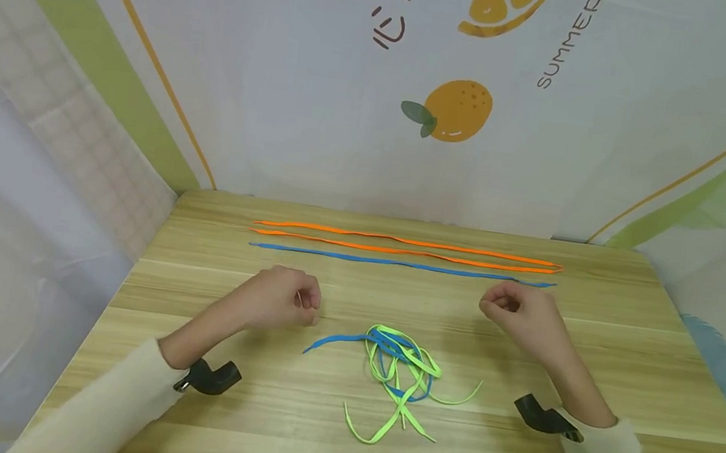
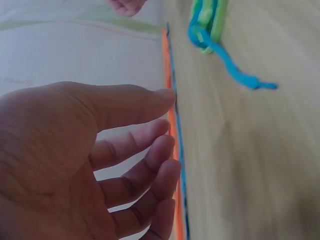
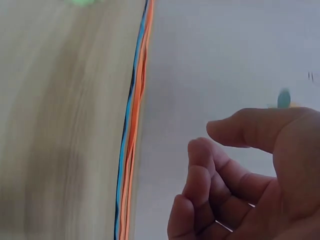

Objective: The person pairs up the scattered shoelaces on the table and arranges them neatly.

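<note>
My left hand (image 1: pixel 279 297) hovers over the left of the table, its fingers loosely curved and nothing between them. On the other side, my right hand (image 1: pixel 522 315) is held just in front of the right end of a straight blue shoelace (image 1: pixel 359 258), likewise holding nothing. In both wrist views, gaps show between thumb and fingers. Behind the blue lace, two parallel strands of orange shoelace (image 1: pixel 401 251) run across the table and meet at the right. Between the hands and nearer me lies a tangle of yellow-green shoelace (image 1: pixel 371 440) and blue shoelace (image 1: pixel 342 338), with several loose ends sticking out.
A wood-grain table (image 1: pixel 176 415) carries all the laces. White printed cloth (image 1: pixel 319 138) hangs right behind its back edge and along both sides. A black wrist mount (image 1: pixel 211 376) sits on the left sleeve, and another black mount (image 1: pixel 543 417) on the right.
</note>
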The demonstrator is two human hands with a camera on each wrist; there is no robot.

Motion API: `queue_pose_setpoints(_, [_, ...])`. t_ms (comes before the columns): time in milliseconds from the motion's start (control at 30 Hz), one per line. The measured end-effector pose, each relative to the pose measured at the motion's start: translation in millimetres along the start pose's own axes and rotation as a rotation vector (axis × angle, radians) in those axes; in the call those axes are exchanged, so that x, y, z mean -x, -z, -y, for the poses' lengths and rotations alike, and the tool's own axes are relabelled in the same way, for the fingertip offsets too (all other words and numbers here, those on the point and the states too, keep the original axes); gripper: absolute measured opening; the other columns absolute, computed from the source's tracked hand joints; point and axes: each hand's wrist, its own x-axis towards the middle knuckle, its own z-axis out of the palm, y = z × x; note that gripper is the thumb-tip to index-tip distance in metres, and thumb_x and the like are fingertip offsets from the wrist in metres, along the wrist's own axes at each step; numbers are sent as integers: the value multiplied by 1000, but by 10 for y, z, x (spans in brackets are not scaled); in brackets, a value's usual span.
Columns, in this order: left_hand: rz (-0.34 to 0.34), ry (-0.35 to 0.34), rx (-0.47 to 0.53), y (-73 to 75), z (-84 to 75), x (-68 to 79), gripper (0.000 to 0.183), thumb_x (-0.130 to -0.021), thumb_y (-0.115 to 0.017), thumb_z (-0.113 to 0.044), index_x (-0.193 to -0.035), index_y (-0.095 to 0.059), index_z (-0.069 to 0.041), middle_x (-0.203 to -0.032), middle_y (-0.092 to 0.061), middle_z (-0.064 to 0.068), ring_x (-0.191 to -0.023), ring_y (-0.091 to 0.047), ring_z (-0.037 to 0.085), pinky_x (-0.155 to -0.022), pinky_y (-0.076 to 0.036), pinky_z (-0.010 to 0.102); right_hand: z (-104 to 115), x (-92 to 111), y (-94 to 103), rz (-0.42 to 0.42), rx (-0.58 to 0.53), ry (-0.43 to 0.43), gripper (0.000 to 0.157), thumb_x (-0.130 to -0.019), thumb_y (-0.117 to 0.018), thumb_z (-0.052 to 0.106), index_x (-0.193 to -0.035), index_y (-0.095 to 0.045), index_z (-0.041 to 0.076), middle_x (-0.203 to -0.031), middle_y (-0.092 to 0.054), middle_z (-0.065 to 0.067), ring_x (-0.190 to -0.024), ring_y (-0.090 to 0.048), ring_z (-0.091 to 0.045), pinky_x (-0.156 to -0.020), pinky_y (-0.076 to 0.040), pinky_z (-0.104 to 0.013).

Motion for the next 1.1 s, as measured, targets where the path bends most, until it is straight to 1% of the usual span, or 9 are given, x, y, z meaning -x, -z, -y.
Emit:
queue_pose_setpoints(167, [57,47,-34,-158,-12,12,16,-91,-91,-18,-95,-75,-18,-87,-69,-11,-83,-63,9,-82,-55,37,182,45,-176,55,1,31,4,-101,-79,11,-98,-78,10,-84,-70,5,-77,-62,-16,-69,-51,-29])
queue_pose_setpoints(333, [89,72,-61,-256,-40,51,18,-90,-92,-17,-93,-74,-17,-86,-67,-10,-81,-61,10,-80,-54,35,288,71,-322,110,-5,52,5,-100,-79,9,-96,-77,11,-82,-68,7,-78,-61,-15,-71,-51,-28])
queue_pose_setpoints(533, [80,52,-102,-312,-60,64,19,-89,-91,-14,-86,-73,-18,-82,-64,-10,-79,-59,10,-75,-52,33,360,80,-468,169,-37,87,5,-100,-77,8,-95,-77,11,-82,-67,8,-78,-61,-14,-72,-52,-28])
queue_pose_setpoints(733, [75,17,-143,-355,-53,53,21,-89,-78,-5,-76,-72,-20,-75,-62,-11,-70,-56,10,-65,-49,30,401,84,-594,200,-57,117,8,-97,-76,6,-93,-77,13,-80,-66,9,-75,-60,-11,-70,-52,-27])
queue_pose_setpoints(800, [77,18,-154,-362,-58,50,23,-90,-77,-5,-74,-71,-21,-75,-62,-11,-69,-56,10,-64,-48,30,409,90,-633,211,-60,127,8,-96,-77,7,-93,-77,14,-80,-66,10,-74,-59,-10,-69,-53,-27])
queue_pose_setpoints(867, [74,11,-143,-359,-64,49,23,-89,-75,-4,-73,-71,-21,-74,-62,-11,-68,-55,10,-63,-48,30,424,96,-670,231,-60,145,8,-97,-77,7,-92,-77,14,-79,-65,11,-73,-59,-8,-68,-52,-27])
queue_pose_setpoints(933, [61,1,-113,-350,-55,38,22,-90,-74,-5,-74,-71,-20,-72,-61,-10,-64,-52,9,-61,-46,29,442,109,-705,249,-57,168,9,-96,-77,7,-92,-77,15,-79,-65,12,-73,-59,-7,-68,-53,-27])
queue_pose_setpoints(1033, [25,-38,-43,-308,-43,16,17,-91,-71,-6,-77,-73,-17,-69,-61,-10,-60,-49,8,-60,-43,28,476,131,-756,280,-48,211,11,-95,-78,7,-90,-76,16,-77,-64,14,-71,-58,-4,-68,-53,-27])
queue_pose_setpoints(1100, [-12,-55,-4,-270,-38,-8,15,-92,-69,-8,-80,-74,-17,-69,-61,-10,-60,-49,7,-61,-43,28,495,147,-788,293,-39,231,13,-95,-79,6,-89,-76,17,-76,-63,16,-70,-58,-2,-67,-53,-26])
